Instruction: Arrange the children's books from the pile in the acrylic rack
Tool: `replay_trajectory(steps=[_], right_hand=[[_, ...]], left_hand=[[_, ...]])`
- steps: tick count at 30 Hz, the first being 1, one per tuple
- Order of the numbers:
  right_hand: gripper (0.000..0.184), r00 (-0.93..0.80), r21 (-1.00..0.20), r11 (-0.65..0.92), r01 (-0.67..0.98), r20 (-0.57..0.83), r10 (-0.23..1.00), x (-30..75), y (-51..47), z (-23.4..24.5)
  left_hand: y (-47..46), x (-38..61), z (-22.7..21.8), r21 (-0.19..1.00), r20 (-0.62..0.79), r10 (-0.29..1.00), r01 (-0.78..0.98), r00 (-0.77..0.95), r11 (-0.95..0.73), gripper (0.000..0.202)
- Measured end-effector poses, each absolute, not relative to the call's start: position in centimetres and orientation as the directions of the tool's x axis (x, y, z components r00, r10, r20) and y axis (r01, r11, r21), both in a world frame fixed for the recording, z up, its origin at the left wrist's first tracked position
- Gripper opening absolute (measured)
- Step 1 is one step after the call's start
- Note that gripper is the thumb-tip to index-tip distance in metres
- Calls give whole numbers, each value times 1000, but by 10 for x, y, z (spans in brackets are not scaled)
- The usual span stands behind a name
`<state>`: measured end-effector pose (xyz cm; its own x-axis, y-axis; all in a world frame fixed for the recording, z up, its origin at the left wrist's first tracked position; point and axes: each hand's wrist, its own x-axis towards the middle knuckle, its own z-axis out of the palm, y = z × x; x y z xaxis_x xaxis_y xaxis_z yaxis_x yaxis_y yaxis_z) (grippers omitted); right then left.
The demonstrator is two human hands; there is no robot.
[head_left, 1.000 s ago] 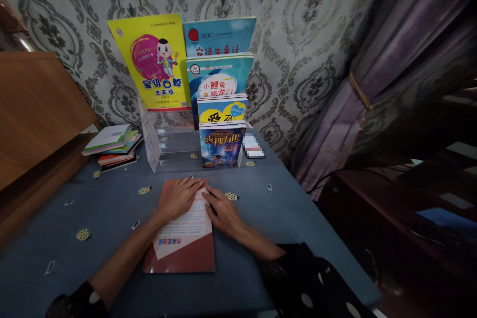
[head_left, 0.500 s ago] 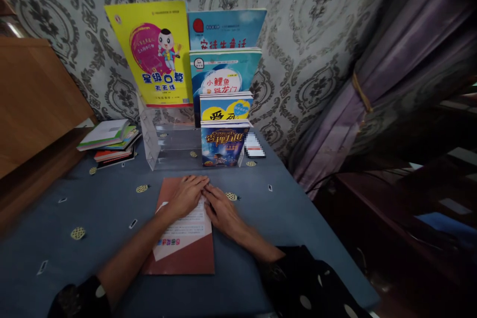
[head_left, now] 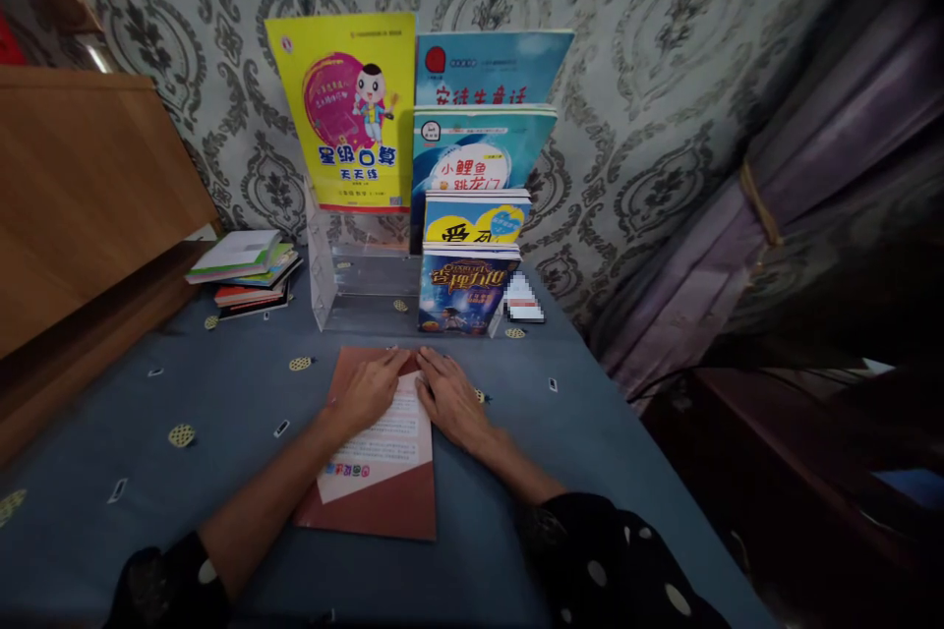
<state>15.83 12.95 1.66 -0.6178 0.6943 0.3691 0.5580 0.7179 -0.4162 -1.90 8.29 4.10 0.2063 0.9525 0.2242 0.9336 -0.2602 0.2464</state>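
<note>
Red-brown paper booklet with white text panel (head_left: 383, 457) lies flat on blue cloth-covered table (head_left: 582, 482), toward near edge. Step in hand looks like pressing or squaring it; next move, if a lift, calls for fingertips under an edge. Left hand (head_left: 371, 391) open, palm down on its upper part; right hand (head_left: 453, 403) open, fingers at its far right corner. Neither seems to grip. Beyond, clear plastic rack (head_left: 323, 280) holds upright books (head_left: 464, 290); mixed book stack (head_left: 243, 260) sits near table's far left corner.
</note>
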Motion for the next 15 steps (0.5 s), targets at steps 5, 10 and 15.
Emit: replay_trajectory(steps=[5, 10, 15], right_hand=[[45, -617, -414, 702, 579, 341, 709, 158, 128, 20], [45, -623, -421, 700, 577, 328, 711, 158, 128, 23], [45, -625, -391, 700, 598, 319, 712, 159, 129, 21]], left_hand=[[69, -32, 68, 93, 128, 991, 995, 28, -40, 38], [67, -45, 79, 10, 80, 993, 996, -84, 83, 33], [68, -47, 79, 10, 59, 992, 993, -116, 115, 33]])
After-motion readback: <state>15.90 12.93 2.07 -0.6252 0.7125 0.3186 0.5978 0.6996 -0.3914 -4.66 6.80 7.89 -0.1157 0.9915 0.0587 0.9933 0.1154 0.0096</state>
